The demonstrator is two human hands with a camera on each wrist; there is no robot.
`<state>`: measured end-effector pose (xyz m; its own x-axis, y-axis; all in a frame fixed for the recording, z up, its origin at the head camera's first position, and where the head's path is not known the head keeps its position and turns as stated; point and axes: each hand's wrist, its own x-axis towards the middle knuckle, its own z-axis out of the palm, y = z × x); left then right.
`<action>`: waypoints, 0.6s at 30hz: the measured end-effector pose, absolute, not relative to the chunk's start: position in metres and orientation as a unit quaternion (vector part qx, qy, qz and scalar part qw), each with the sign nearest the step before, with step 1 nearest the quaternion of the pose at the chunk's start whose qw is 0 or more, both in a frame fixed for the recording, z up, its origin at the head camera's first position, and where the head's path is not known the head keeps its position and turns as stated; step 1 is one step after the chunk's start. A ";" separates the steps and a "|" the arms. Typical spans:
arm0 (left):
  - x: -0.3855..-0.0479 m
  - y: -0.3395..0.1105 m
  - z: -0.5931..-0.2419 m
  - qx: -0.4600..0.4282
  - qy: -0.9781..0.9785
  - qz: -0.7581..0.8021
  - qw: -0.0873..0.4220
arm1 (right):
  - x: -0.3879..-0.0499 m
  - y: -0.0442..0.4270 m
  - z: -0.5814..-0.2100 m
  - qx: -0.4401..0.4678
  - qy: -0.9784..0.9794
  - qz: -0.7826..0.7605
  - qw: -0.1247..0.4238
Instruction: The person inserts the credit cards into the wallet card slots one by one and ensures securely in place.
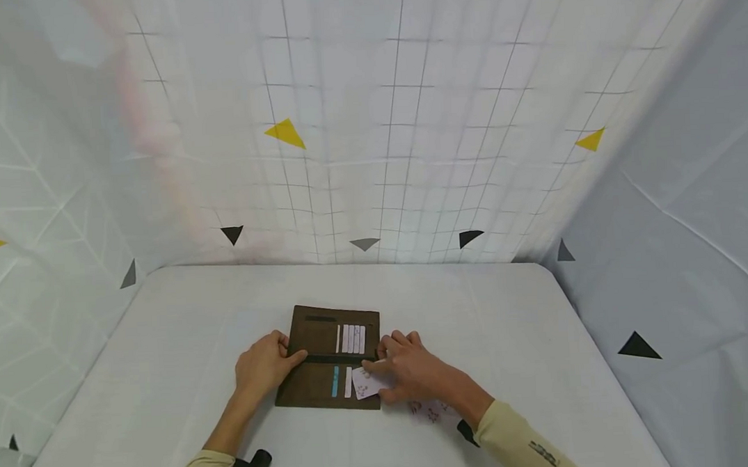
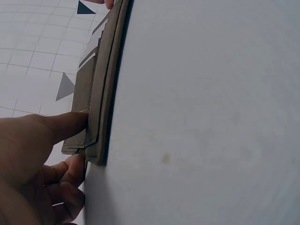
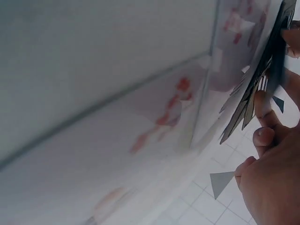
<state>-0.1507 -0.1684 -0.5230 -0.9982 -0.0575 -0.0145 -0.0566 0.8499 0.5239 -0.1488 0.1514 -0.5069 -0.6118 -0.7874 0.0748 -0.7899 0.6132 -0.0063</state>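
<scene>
An open brown wallet [image 1: 306,391] lies on the white table, its two halves spread far and near. Several white cards [image 1: 353,339] stand in slots of the far half; the near half holds a blue card [image 1: 335,381] and a white one. My left hand [image 1: 263,367] grips the wallet's left edge at the fold, thumb on top. In the left wrist view that thumb presses the wallet [image 2: 104,93]. My right hand [image 1: 417,371] pinches a white patterned card [image 1: 364,383] at the near half's slots, tilted. In the right wrist view the right hand [image 3: 276,173] partly hides the wallet.
Loose cards with pink-red figures [image 1: 432,411] lie on the table [image 1: 509,325] beneath my right forearm. White sheets with grid lines and triangles [image 1: 365,243] surround the table at the back and sides. Dark straps [image 1: 251,466] sit at both wrists.
</scene>
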 end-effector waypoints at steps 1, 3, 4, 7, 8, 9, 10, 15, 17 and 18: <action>-0.151 -0.168 -0.523 0.028 -0.962 -0.271 0.002 | -0.149 0.150 -0.507 0.441 -0.896 0.018 0.041; -0.150 -0.168 -0.521 0.028 -0.962 -0.270 0.003 | -0.149 0.149 -0.506 0.444 -0.894 0.016 0.053; -0.150 -0.168 -0.521 0.027 -0.963 -0.270 0.002 | -0.149 0.149 -0.506 0.444 -0.894 0.015 0.056; -0.150 -0.168 -0.521 0.025 -0.963 -0.270 0.000 | -0.147 0.149 -0.506 0.443 -0.894 0.012 0.057; -0.150 -0.168 -0.521 0.027 -0.963 -0.270 -0.001 | -0.146 0.149 -0.507 0.443 -0.895 0.012 0.056; -0.150 -0.168 -0.521 0.028 -0.963 -0.269 -0.002 | -0.146 0.149 -0.507 0.443 -0.895 0.012 0.055; -0.150 -0.168 -0.521 0.027 -0.963 -0.269 -0.002 | -0.145 0.148 -0.508 0.444 -0.894 0.011 0.055; -0.151 -0.169 -0.522 0.032 -0.963 -0.267 -0.004 | -0.142 0.145 -0.507 0.450 -0.890 0.000 0.075; -0.151 -0.170 -0.521 0.034 -0.963 -0.266 -0.003 | -0.141 0.144 -0.506 0.445 -0.892 -0.006 0.080; -0.151 -0.170 -0.521 0.034 -0.963 -0.266 -0.002 | -0.140 0.143 -0.505 0.439 -0.895 -0.008 0.079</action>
